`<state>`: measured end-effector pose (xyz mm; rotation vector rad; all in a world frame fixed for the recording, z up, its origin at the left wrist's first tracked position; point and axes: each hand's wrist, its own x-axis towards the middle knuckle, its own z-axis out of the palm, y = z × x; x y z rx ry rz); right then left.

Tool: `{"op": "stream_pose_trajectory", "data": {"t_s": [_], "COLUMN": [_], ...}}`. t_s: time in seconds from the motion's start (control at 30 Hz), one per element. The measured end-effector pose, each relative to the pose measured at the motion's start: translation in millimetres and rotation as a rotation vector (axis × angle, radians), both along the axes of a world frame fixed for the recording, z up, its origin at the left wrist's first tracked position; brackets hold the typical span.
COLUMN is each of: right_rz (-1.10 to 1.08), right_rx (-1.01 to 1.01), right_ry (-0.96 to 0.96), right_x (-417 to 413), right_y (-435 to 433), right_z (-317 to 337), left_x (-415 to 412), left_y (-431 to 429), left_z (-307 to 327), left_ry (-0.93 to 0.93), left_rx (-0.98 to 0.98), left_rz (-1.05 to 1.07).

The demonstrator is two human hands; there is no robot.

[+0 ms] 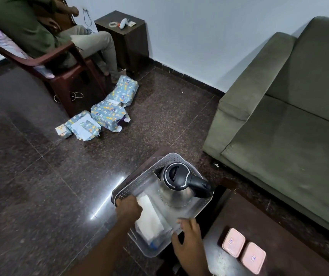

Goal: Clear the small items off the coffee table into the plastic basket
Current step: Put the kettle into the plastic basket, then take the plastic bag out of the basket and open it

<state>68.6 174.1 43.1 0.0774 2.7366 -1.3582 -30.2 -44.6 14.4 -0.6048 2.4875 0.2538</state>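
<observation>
Head view: your left hand is clenched over the near-left rim of the plastic basket, fingers curled on the edge. Your right hand rests on the basket's near-right rim with fingers spread; whether it actually grips, I cannot tell. The basket sits on a dark surface just beside the table, its long axis running from near you away toward the upper left. Inside, an electric kettle stands upright at the far end, handle pointing right over the rim, spout away to the left; a white packet lies at the near end. Two pink lidded containers lie on the table, touching each other, not yet cleared.

Risk: the kettle is top-heavy and loads the far end. If you lift or drag from the near rim only, the basket may tip forward. The overhanging handle may snag.
</observation>
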Motion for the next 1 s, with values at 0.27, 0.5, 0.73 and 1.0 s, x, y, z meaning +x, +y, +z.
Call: {"op": "stream_pose_trajectory", "data": {"t_s": [0.27,0.5,0.73,1.0], "right_rz": [0.283,0.166,-0.142,-0.491], "right_rx": [-0.068,-0.091,-0.802,-1.304], "right_ry": [-0.257,-0.128,-0.382,-0.590], "right_x": [-17,-26,-16,21], "right_y": [-28,-31,24,104], "right_z": [12,32,44,44], "left_x": [-4,20,51,86], "left_y": [3,29,32,70], "left_z": [49,73,61,57], "left_ry": [0.078,0.203,0.353,-0.068], "left_rx": [0.605,1.012,1.045,1.406], "left_rz": [0.461,0.809,0.814,0.725]}}
